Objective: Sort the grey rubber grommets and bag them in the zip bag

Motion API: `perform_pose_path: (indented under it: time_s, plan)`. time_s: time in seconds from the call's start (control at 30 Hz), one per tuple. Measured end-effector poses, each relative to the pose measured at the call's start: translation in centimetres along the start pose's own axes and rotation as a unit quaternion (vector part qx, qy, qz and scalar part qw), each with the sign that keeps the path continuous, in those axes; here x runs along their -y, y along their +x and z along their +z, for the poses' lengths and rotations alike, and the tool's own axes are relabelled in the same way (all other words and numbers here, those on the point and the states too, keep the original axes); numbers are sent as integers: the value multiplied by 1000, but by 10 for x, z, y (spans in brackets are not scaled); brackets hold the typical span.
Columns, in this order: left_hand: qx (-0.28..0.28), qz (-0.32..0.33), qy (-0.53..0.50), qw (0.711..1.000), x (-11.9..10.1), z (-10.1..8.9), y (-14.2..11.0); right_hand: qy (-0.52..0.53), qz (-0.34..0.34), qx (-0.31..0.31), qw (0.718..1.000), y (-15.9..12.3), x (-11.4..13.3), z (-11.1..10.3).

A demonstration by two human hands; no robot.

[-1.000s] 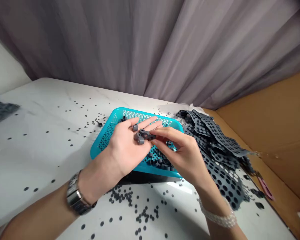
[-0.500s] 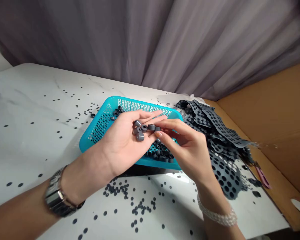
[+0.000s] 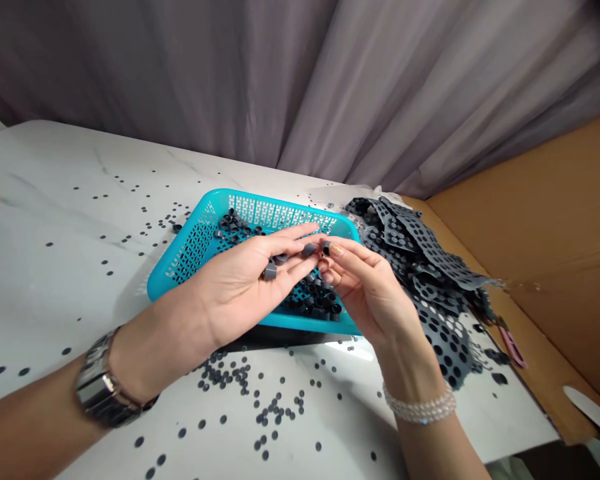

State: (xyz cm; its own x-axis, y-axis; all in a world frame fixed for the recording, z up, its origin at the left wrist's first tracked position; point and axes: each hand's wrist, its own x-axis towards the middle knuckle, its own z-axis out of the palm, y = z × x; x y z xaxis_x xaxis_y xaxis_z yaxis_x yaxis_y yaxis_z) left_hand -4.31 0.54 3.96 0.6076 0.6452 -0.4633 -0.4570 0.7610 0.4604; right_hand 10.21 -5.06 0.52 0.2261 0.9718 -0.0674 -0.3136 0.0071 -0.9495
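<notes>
My left hand lies palm up over the teal basket, cupping several small dark grey rings. Its thumb bends inward across some of them, so part of the handful is hidden. At the fingertips of that hand, my right hand pinches a single grey ring between thumb and forefinger, with its hole partly showing. Another ring rests on the left fingers just beside it. Inside the basket, more rings are gathered at the front right and back left, beneath my hands.
Punched dark foam-like sheets are heaped right of the basket. Loose black discs are scattered across the white table. A pink-handled tool lies by the cardboard on the right. A grey curtain hangs behind.
My right hand has turned and lifted one ring at the left fingertips. The left thumb has come over the handful, and fewer rings show in the palm. The view has shifted slightly.
</notes>
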Motion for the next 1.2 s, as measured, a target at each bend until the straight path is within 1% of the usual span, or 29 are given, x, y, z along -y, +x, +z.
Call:
perform_pose_path:
  time_s: [0.1, 0.17, 0.3, 0.4, 0.47, 0.5, 0.57, 0.6, 0.67, 0.73, 0.77, 0.87, 1.0, 1.07, 1.13, 1.2]
  plan:
    - [10, -5, 9, 1000, -1, -2, 0, 85, 51, -7, 995, 3, 0, -2]
    - [17, -4, 18, 1000, -1, -4, 1, 120, 73, -17, 990, 4, 1, -3]
    - [13, 1, -2, 1000, 0, -8, 4, 176, 91, -58, 978, 4, 5, -5]
    - [18, 0, -22, 1000, 2, -8, 5, 191, 95, -60, 975, 3, 9, -7]
    - [26, -1, -22, 999, 2, -8, 5, 149, 76, -43, 985, 2, 10, -8]
    - [27, -1, -16, 999, 3, -8, 4, 104, 55, -35, 992, 1, 9, -7]
    - [26, 1, 8, 1000, 4, -8, 4, -32, -11, -32, 999, -2, 6, -5]
    - [24, 3, 23, 999, 4, -8, 4, -115, -50, -33, 991, -4, 5, -3]
    - [22, 5, 54, 998, 5, -10, 3, -266, -121, -30, 956, -7, 2, 1]
    - [21, 5, 74, 997, 5, -11, 3, -354, -165, -12, 920, -10, 1, 4]
    - [22, 7, 74, 997, 5, -11, 3, -375, -177, -1, 910, -11, 0, 4]
    - [29, 21, 44, 998, 5, -11, 3, -393, -187, 15, 900, -12, 0, 3]
    - [31, 26, 18, 999, 3, -9, 5, -396, -182, 7, 900, -12, 1, 1]
    - [33, 30, 12, 999, 3, -8, 6, -387, -182, 3, 904, -12, 2, 2]
    - [30, 31, 4, 999, 3, -7, 7, -343, -170, -3, 924, -12, 2, 3]
    - [21, 26, -3, 999, 2, -7, 8, -239, -129, -2, 962, -10, 3, 3]
